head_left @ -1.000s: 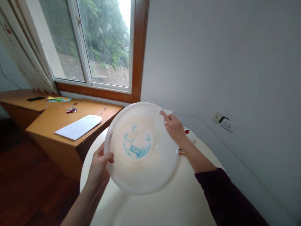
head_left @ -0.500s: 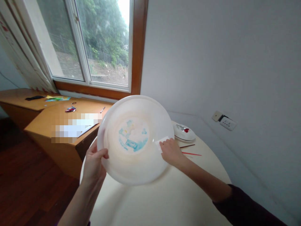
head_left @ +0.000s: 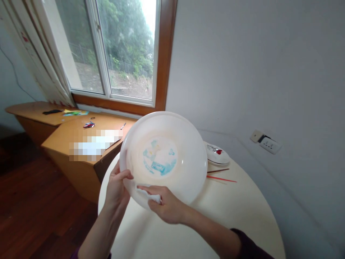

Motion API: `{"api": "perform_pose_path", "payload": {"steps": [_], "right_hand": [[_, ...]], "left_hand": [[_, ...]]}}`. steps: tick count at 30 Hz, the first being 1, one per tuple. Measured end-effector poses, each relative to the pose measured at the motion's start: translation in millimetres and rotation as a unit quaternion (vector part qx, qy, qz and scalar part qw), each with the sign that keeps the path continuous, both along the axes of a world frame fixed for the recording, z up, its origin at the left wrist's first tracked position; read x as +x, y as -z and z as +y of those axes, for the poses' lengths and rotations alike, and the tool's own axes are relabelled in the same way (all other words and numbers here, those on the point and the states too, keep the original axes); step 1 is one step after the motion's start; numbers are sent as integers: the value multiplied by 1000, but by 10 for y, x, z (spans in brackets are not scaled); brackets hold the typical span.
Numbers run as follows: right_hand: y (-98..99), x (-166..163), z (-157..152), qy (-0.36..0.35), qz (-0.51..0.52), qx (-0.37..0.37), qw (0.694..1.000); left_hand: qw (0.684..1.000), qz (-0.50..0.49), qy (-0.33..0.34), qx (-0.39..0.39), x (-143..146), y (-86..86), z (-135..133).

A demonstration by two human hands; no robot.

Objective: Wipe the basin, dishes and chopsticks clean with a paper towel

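Note:
A white plastic basin (head_left: 185,144) with a faded blue print on its bottom is tilted up, its inside facing me. My left hand (head_left: 118,187) grips the rim at the lower left, thumb on the inner side and the other fingers mostly hidden behind. In my right hand (head_left: 168,207) is a white tissue (head_left: 151,196), pinched between thumb and fingers and pressed against the lower inner wall near the left hand. Beneath the basin is a round cream table (head_left: 242,212).
Beyond the basin's right side, plates with a red flower pattern (head_left: 217,154) and two chopsticks (head_left: 222,178), one red and one brown, lie on the table. A wooden desk (head_left: 61,138) with papers and small items stands left, under the window. A wall socket (head_left: 270,144) is at right.
My right hand has moved the tissue from the basin's right inner wall down and left to the lower part. The left hand keeps its grip; the whole view has shifted slightly.

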State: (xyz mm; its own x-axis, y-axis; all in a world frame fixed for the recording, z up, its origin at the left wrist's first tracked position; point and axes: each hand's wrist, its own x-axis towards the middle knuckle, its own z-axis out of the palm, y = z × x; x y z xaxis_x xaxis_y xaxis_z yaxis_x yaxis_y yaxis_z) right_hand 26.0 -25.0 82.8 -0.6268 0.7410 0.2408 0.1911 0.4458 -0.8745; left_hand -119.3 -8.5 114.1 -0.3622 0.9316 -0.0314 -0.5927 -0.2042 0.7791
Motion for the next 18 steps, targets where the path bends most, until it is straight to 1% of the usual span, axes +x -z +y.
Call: {"api": "perform_pose_path", "payload": {"steps": [3,6,8,11,18], "right_hand": [[40,-95,50,-11,33,68,997],[105,-175,101,-21,51,152,987],[142,-225,118,-24,57,191,980],[173,-290,124,-19,57,212,975],[194,-374,132,-19,65,219,973]], "left_hand": [[1000,3,14,5,-28,9,-8],[999,9,31,7,-54,3,-29],[999,10,38,5,-61,-3,-44],[999,9,43,-1,-60,0,-56],[998,-1,61,-10,-69,26,-69]]}}
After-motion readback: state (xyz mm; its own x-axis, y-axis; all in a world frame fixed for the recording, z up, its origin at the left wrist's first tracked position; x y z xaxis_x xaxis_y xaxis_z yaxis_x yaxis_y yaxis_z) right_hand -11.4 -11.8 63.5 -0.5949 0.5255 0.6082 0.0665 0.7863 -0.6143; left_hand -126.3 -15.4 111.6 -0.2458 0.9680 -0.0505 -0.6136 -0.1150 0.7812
